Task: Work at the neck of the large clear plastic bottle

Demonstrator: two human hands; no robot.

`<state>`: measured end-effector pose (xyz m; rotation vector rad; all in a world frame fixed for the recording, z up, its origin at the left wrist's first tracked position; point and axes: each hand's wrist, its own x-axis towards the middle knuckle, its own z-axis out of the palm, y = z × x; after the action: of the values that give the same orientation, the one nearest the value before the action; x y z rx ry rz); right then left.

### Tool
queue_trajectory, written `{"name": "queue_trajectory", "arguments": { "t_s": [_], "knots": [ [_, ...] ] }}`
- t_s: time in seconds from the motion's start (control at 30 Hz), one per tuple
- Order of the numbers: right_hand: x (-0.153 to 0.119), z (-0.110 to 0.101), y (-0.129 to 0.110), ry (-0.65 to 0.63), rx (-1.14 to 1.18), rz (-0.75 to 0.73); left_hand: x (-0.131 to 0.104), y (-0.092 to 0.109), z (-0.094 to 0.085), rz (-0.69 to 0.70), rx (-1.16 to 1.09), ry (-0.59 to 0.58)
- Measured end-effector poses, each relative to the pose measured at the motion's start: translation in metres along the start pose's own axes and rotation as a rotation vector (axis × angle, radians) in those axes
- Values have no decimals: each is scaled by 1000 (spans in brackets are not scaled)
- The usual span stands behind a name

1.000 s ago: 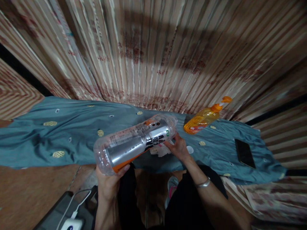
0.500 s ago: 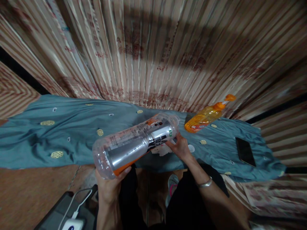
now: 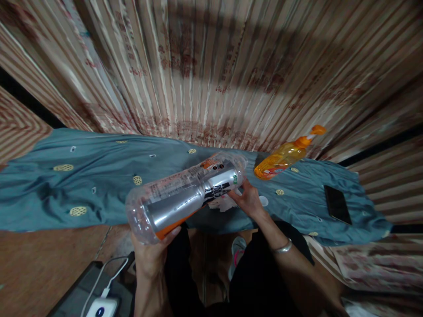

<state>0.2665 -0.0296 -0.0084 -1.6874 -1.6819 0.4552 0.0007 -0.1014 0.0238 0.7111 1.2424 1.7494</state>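
A large clear plastic bottle (image 3: 185, 198) with a silver and orange label lies tilted in the air between my hands, its right end higher. My left hand (image 3: 152, 255) grips its wide left end from below, thumb along the underside. At the other end, my right hand (image 3: 247, 198) holds the bottle near its right end, fingers partly hidden behind it. Beneath the bottle, a crumpled whitish piece (image 3: 224, 204) rests on the teal cloth (image 3: 109, 176). A small round white cap-like disc (image 3: 263, 201) sits just right of my right hand.
An orange pump bottle (image 3: 280, 159) stands on the cloth, right of centre. Farther right lies a black phone (image 3: 337, 204). Pleated patterned curtains (image 3: 211, 79) hang behind. At the lower left, a white device (image 3: 103, 307) with a cable rests on a dark surface.
The view has shifted slightly. Both hands keep their hold on the bottle, which has barely moved.
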Motion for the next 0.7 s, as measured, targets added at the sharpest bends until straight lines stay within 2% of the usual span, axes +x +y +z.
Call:
{"name": "queue_trajectory", "arguments": {
  "t_s": [0.1, 0.47, 0.7],
  "knots": [
    [0, 1, 0, 10, 4, -10, 0, 2, 2, 33, -15, -43],
    [3, 3, -1, 7, 51, -13, 3, 7, 10, 157, -51, -74],
    [3, 3, -4, 0, 68, -7, 4, 9, 12, 127, -52, -43]
  ]
}}
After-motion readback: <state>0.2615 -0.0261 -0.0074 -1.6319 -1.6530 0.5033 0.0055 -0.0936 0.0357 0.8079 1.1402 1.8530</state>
